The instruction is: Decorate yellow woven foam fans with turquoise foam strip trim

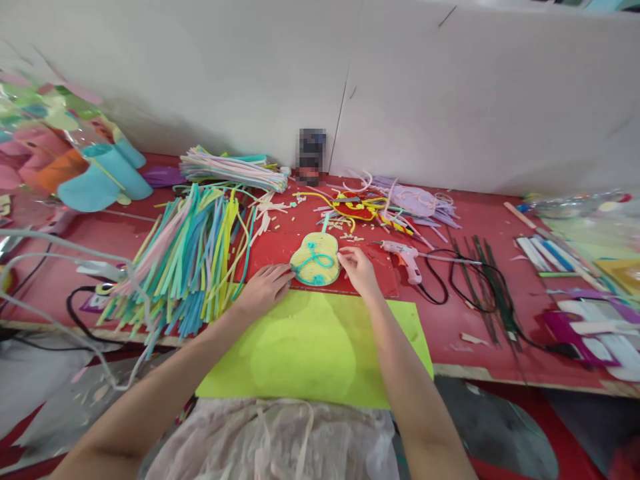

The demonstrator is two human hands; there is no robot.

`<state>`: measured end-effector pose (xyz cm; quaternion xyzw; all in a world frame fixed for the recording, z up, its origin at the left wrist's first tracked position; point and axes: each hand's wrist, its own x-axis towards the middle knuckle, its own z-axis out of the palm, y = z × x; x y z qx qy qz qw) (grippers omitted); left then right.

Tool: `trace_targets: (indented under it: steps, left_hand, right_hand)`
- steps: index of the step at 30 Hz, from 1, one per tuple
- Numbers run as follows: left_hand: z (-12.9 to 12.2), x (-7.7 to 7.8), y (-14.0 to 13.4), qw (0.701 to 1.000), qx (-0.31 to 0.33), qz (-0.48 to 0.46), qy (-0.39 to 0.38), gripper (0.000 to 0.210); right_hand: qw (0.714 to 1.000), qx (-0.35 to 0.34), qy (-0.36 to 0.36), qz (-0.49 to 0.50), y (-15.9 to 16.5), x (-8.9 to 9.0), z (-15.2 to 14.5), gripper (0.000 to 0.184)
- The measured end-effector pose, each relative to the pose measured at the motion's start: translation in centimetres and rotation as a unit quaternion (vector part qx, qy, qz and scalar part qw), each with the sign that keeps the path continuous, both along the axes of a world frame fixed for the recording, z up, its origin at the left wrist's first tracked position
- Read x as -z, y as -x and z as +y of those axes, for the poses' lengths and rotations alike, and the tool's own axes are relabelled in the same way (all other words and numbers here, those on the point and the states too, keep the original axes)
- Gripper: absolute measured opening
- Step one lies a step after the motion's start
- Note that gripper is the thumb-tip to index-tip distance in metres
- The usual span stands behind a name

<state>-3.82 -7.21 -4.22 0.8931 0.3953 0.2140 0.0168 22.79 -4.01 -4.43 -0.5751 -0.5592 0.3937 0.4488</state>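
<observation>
A yellow guitar-shaped craft piece (pixel 315 272), with curled teal strands laid across its face, lies flat in front of me. A short pale teal strip (pixel 326 223) sticks up from its top. It rests on a red board (pixel 270 250). My left hand (pixel 270 285) grips its left edge with bent fingers, where a teal strand reaches the fingertips. At the right edge, my right hand (pixel 357 268) pinches the piece between thumb and fingers. Nearer to me, a lime-green sheet (pixel 310 347) lies under my forearms.
Left stands a thick spread of colored pipe cleaners (pixel 185 260), with another bundle (pixel 230 170) behind. A pink glue gun (pixel 404 259) with a black cord lies right, beside dark thin sticks (pixel 487 287). Felt boots (pixel 105 177) are far left. A pixelated dark object (pixel 311 157) leans on the wall.
</observation>
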Motion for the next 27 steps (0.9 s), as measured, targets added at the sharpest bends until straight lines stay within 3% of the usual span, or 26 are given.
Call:
trace_targets:
  steps: [5, 9, 15, 18, 22, 27]
  left_hand:
    - [-0.1, -0.1, 0.0, 0.999, -0.004, -0.022, 0.029, 0.033]
    - [0.1, -0.5, 0.0, 0.997, -0.011, -0.043, 0.060, 0.032]
    - [2.0, -3.2, -0.2, 0.984, -0.007, -0.071, 0.165, 0.031]
    - [3.9, -4.0, -0.7, 0.970, -0.072, -0.150, 0.178, 0.031]
    - [6.4, -2.6, -1.2, 0.936, -0.147, -0.251, 0.199, 0.027]
    - [7.4, -0.4, -1.0, 0.869, -0.164, -0.368, 0.288, 0.029]
  right_hand:
    - [0.999, -0.012, 0.025, 0.023, 0.5, -0.4, 0.3, 0.040]
    - [0.997, -0.051, 0.055, 0.009, 1.0, -0.9, 1.0, 0.063]
    - [0.996, -0.027, 0.063, -0.063, 1.4, -0.8, 1.9, 0.078]
    - [0.997, -0.017, 0.041, -0.065, 1.4, -0.5, 1.8, 0.075]
    - [0.999, -0.021, 0.022, -0.030, 1.5, -0.2, 1.7, 0.071]
    - [0.997, -0.040, 0.016, 0.063, 1.9, -1.0, 1.5, 0.069]
